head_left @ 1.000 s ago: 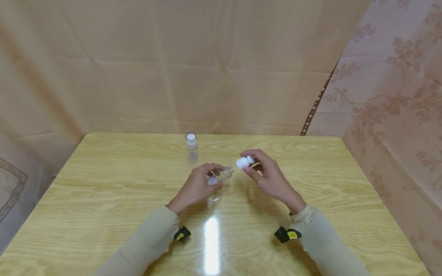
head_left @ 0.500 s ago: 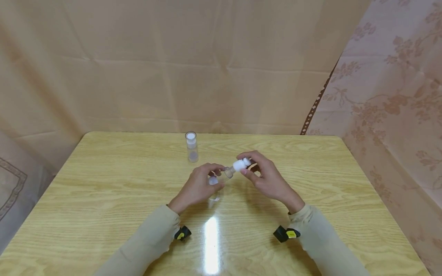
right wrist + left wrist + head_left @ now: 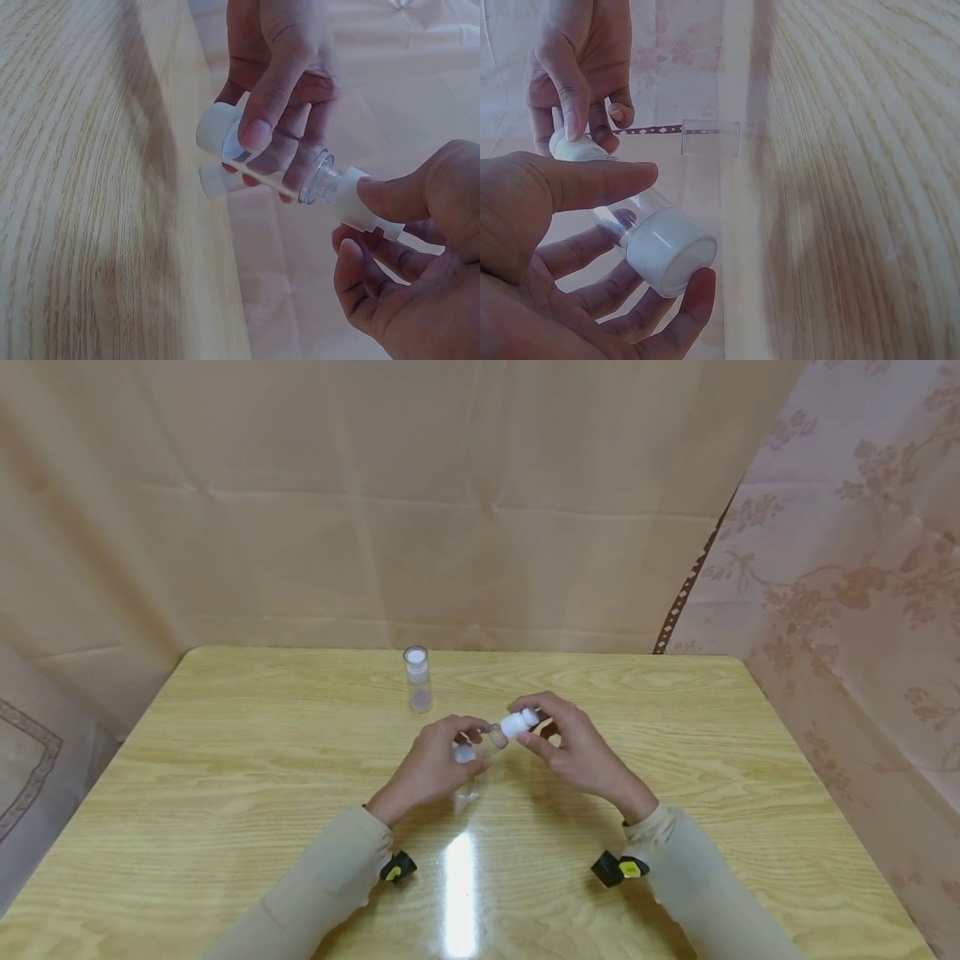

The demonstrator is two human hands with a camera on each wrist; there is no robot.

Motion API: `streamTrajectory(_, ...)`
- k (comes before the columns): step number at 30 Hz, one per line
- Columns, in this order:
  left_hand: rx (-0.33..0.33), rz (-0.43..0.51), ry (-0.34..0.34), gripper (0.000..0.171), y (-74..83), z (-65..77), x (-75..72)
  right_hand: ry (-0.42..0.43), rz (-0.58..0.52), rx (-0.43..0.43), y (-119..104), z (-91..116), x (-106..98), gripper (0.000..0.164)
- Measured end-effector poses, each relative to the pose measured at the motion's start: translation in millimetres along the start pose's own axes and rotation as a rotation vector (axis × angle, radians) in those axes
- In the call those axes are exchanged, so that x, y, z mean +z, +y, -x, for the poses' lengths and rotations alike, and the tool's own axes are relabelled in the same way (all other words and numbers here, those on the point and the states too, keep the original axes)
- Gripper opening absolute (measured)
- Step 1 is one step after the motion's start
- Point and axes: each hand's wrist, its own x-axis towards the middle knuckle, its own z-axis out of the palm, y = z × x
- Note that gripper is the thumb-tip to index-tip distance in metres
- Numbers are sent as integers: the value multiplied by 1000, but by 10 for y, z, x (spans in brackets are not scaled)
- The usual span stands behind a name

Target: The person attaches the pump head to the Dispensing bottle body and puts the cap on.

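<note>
Because the left hand (image 3: 431, 764) grips the clear bottle (image 3: 496, 740) by its body, the bottle's upper end seems left free for the right hand (image 3: 577, 745), which pinches a white cap (image 3: 514, 724) over the table (image 3: 225, 793); another bottle (image 3: 419, 683) stands farther back. From the left wrist, I see fingers spread toward the white base (image 3: 671, 251), presumably for steadiness. From the right wrist, cap and neck (image 3: 327, 178) meet roughly in line; whether threaded, I can't tell.
</note>
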Motion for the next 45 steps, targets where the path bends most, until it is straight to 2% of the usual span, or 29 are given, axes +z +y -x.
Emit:
streamTrajectory(8,4,2,2,39,4,0,5,-17,10,15,-13,8,-1,31)
streamTrajectory(16,22,-1,-15,38,2,-6,5,-25,27,-23,-9,-1,0,32)
streamTrajectory(20,31,-6,-7,38,-7,-4,12,-31,42,-10,-6,0,2,31)
streamTrajectory(27,64,-61,20,38,-17,-8,32,-33,55,10,-20,-7,-1,28)
streamTrajectory(35,67,-99,45,38,5,-5,33,-19,90,48,5,-26,13,23)
streamTrajectory(41,78,-101,51,37,-2,1,31,-28,92,65,11,-24,3,29)
streamTrajectory(45,62,-77,48,36,-5,0,31,-40,86,47,3,-16,-20,38)
